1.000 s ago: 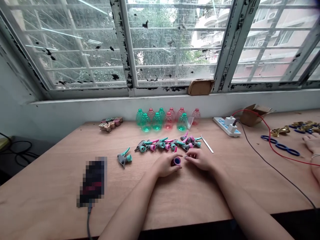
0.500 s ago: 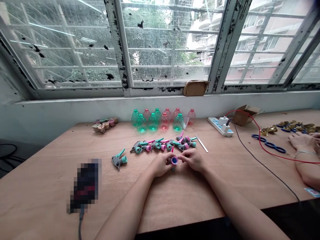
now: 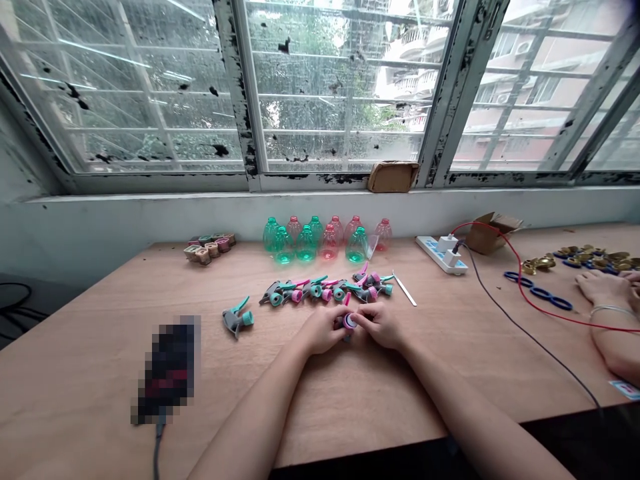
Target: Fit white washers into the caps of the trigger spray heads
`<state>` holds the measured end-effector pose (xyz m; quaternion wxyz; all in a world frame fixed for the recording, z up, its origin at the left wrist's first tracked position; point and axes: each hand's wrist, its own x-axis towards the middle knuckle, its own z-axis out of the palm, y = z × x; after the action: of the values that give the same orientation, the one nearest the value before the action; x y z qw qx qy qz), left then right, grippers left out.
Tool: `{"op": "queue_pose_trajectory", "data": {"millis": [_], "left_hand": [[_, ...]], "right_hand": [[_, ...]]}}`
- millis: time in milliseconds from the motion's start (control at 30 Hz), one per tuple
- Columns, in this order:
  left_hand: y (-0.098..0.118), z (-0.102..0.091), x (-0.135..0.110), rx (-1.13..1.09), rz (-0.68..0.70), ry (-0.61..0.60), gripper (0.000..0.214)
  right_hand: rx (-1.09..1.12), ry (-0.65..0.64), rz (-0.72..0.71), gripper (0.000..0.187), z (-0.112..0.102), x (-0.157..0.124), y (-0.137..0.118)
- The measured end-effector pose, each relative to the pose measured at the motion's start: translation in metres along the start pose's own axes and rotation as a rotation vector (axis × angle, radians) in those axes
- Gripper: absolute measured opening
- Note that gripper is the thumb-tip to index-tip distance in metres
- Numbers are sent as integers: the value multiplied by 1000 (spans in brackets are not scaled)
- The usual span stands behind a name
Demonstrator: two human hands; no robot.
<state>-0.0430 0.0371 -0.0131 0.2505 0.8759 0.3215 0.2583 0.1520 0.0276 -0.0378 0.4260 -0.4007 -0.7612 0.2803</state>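
Both my hands meet over the plywood table (image 3: pixel 280 407), low at the centre of the view. My left hand (image 3: pixel 324 329) and my right hand (image 3: pixel 381 325) pinch a small plastic spray trigger head (image 3: pixel 348 321) between their fingertips. Its pink lever sticks up and a round pink-and-blue end faces me, with most of the body hidden by my fingers. Just beyond my fingers lies a loose row of grey, teal and pink trigger heads (image 3: pixel 325 291). A single teal-and-grey trigger head (image 3: pixel 237 319) lies apart to the left.
Several green and pink plastic bottles (image 3: pixel 306 243) stand by the window wall, with small caps (image 3: pixel 206 249) to their left. A metal spatula (image 3: pixel 404 289), power strip (image 3: pixel 441 254) and cables lie nearby. A co-worker's hand (image 3: pixel 603 288) works among blue rings (image 3: pixel 540 293) and brass fittings (image 3: pixel 593 259).
My fingers have closed further around the trigger head, covering more of it than a second ago. The whole view has shifted slightly, and the co-worker's hand has moved to the right.
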Motion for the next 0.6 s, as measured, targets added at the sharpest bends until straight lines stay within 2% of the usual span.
{"op": "queue_pose_trajectory", "data": {"millis": [467,600], "left_hand": [[9,-3,-1,61,-3,-7,32],[9,-3,-1,89,-16,8,30]], "right_hand": [[-105,35,7,44,2,0,-4],[-136,94,-35,39,1,0,-8]]}}
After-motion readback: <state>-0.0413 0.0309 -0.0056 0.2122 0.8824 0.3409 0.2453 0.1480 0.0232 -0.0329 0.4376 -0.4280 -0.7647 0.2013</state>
